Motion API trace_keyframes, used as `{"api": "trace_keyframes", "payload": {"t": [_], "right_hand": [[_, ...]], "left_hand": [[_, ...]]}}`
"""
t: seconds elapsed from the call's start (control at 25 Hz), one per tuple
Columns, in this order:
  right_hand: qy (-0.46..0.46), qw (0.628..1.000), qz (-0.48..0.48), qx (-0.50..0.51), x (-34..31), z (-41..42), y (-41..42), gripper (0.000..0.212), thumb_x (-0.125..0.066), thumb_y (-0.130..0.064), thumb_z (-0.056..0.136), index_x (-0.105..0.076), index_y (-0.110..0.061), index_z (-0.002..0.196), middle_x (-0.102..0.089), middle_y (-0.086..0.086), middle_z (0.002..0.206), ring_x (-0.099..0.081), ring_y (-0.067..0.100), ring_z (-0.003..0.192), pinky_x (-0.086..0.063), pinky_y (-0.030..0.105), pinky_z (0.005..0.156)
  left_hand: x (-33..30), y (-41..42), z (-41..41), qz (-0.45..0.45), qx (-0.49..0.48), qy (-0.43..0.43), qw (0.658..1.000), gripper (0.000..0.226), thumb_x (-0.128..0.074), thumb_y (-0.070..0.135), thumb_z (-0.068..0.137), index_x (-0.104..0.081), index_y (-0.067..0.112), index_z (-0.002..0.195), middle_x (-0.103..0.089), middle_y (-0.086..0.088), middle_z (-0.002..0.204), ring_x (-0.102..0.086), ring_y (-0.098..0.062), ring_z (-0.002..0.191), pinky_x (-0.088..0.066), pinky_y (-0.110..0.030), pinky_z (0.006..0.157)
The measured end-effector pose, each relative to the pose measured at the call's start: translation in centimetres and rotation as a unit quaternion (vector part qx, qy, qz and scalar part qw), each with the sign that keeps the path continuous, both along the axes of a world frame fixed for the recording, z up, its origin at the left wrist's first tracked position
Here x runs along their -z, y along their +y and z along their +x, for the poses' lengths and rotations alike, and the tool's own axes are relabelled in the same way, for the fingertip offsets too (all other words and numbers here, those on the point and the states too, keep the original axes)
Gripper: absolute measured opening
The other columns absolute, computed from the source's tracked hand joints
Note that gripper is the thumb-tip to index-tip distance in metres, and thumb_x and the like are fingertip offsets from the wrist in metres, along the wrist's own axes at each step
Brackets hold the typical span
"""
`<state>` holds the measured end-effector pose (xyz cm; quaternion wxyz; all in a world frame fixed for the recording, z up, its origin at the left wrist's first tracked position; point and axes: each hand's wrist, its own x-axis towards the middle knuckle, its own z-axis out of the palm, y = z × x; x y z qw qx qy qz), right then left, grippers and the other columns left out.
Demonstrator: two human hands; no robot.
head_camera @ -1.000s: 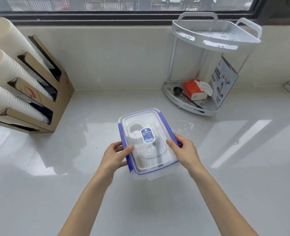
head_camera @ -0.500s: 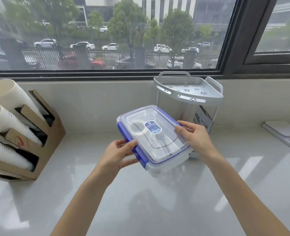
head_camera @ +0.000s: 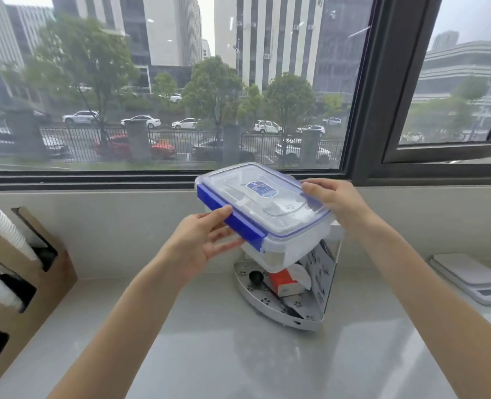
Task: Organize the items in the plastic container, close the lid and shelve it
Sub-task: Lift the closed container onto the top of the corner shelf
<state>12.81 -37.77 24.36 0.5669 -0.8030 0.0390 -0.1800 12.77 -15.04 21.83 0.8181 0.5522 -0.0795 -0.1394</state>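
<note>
A clear plastic container (head_camera: pixel 284 243) with a closed lid and blue side clips is held in the air, level, over the top tier of the white corner shelf (head_camera: pixel 279 309). My left hand (head_camera: pixel 207 240) grips its near left side by the blue clip. My right hand (head_camera: pixel 333 200) holds the far right edge, fingers on the lid. Pale utensils show faintly through the lid. The container hides the shelf's top tier.
The shelf's lower tier holds an orange-and-white box (head_camera: pixel 286 283), a black scoop (head_camera: pixel 257 276) and a printed card (head_camera: pixel 320 269). A cardboard holder with paper cups (head_camera: pixel 11 254) stands at left, a white kitchen scale (head_camera: pixel 474 277) at right. A window sill runs behind.
Both hands lifted the container off the counter and carried it up and right, to above the corner shelf. The view tilted upward.
</note>
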Motion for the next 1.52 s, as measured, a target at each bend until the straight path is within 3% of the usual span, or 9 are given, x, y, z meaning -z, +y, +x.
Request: {"api": "trace_keyframes", "payload": {"t": [0.12, 0.2, 0.36, 0.52, 0.64, 0.88, 1.12, 1.32, 1.52], "right_hand": [[-0.003, 1.0, -0.008, -0.003, -1.6, 2.1, -2.3, 0.03, -0.061, -0.021, 0.086, -0.064, -0.008, 0.112, -0.064, 0.004, 0.107, -0.056, 0.013, 0.099, -0.042, 0.021, 0.089], [0.0, 1.0, -0.015, -0.003, -2.2, 3.9, -3.9, 0.032, -0.063, -0.024, 0.085, -0.065, -0.01, 0.113, -0.065, 0.006, 0.114, -0.056, 0.014, 0.105, -0.04, 0.027, 0.099], [-0.001, 1.0, -0.016, 0.008, -3.1, 6.9, -6.1, 0.035, -0.065, -0.025, 0.083, -0.064, -0.009, 0.115, -0.064, 0.004, 0.112, -0.055, 0.012, 0.102, -0.039, 0.024, 0.09], [-0.01, 0.999, -0.031, 0.034, -3.1, 9.5, -7.8, 0.035, -0.066, -0.023, 0.082, -0.065, -0.006, 0.113, -0.065, 0.008, 0.116, -0.053, 0.01, 0.099, -0.037, 0.022, 0.088], [-0.001, 0.998, -0.041, 0.048, -2.1, 11.4, -8.8, 0.035, -0.066, -0.023, 0.082, -0.065, -0.006, 0.112, -0.066, 0.009, 0.116, -0.052, 0.009, 0.097, -0.039, 0.019, 0.082], [0.034, 0.994, -0.088, 0.052, 0.7, 13.9, -9.2, 0.031, -0.067, -0.024, 0.082, -0.068, -0.006, 0.108, -0.068, 0.012, 0.115, -0.059, 0.018, 0.104, -0.042, 0.029, 0.096], [0.054, 0.984, -0.163, 0.052, 0.8, 13.9, -9.2, 0.028, -0.064, -0.027, 0.084, -0.069, -0.011, 0.106, -0.068, 0.009, 0.116, -0.056, 0.017, 0.105, -0.039, 0.025, 0.09], [0.025, 0.96, -0.27, 0.075, 1.1, 13.6, -8.3, 0.023, -0.059, -0.019, 0.087, -0.071, -0.008, 0.102, -0.072, 0.011, 0.108, -0.061, 0.021, 0.099, -0.043, 0.027, 0.09], [0.046, 0.952, -0.291, 0.083, 1.2, 13.3, -8.1, 0.027, -0.05, -0.02, 0.091, -0.069, -0.009, 0.105, -0.071, 0.013, 0.109, -0.06, 0.027, 0.103, -0.045, 0.035, 0.091]], "left_hand": [[-1.5, -2.2, 2.1, -0.008, 0.004, 0.01, 1.0, 0.006, -0.054, 0.008, 0.086, -0.057, 0.004, 0.083, -0.07, -0.003, 0.053, -0.068, -0.012, 0.051, -0.06, -0.027, 0.05], [-2.3, -3.8, 3.5, 0.002, 0.0, 0.007, 1.0, 0.005, -0.055, 0.008, 0.086, -0.057, 0.005, 0.082, -0.067, -0.007, 0.065, -0.067, -0.012, 0.05, -0.06, -0.027, 0.051], [-3.4, -6.4, 6.5, 0.012, 0.001, 0.004, 1.0, 0.003, -0.055, 0.009, 0.085, -0.055, 0.006, 0.084, -0.061, -0.009, 0.077, -0.067, -0.013, 0.052, -0.059, -0.028, 0.052], [-3.1, -8.7, 9.3, 0.009, 0.002, 0.013, 1.0, 0.007, -0.056, 0.009, 0.085, -0.054, 0.006, 0.09, -0.062, -0.01, 0.081, -0.065, -0.019, 0.072, -0.06, -0.028, 0.052], [-2.1, -10.0, 11.0, 0.015, -0.003, 0.023, 1.0, 0.009, -0.056, 0.009, 0.085, -0.053, 0.006, 0.093, -0.063, -0.01, 0.082, -0.065, -0.02, 0.073, -0.06, -0.028, 0.054], [0.5, -10.2, 12.5, 0.027, -0.011, 0.056, 0.998, 0.016, -0.057, 0.009, 0.085, -0.053, 0.005, 0.1, -0.064, -0.011, 0.083, -0.068, -0.017, 0.066, -0.06, -0.027, 0.054], [1.5, -10.1, 12.7, 0.04, 0.0, 0.065, 0.997, 0.017, -0.057, 0.01, 0.085, -0.053, 0.003, 0.1, -0.065, -0.012, 0.08, -0.07, -0.014, 0.054, -0.06, -0.027, 0.056], [1.3, -9.2, 12.3, 0.077, 0.023, 0.067, 0.995, 0.016, -0.051, 0.007, 0.088, -0.052, 0.002, 0.104, -0.065, -0.015, 0.083, -0.069, -0.02, 0.064, -0.059, -0.027, 0.057], [0.6, -8.1, 11.8, 0.088, 0.042, 0.072, 0.993, 0.016, -0.042, 0.008, 0.091, -0.051, 0.004, 0.105, -0.061, -0.015, 0.092, -0.064, -0.022, 0.081, -0.059, -0.03, 0.059]]}}
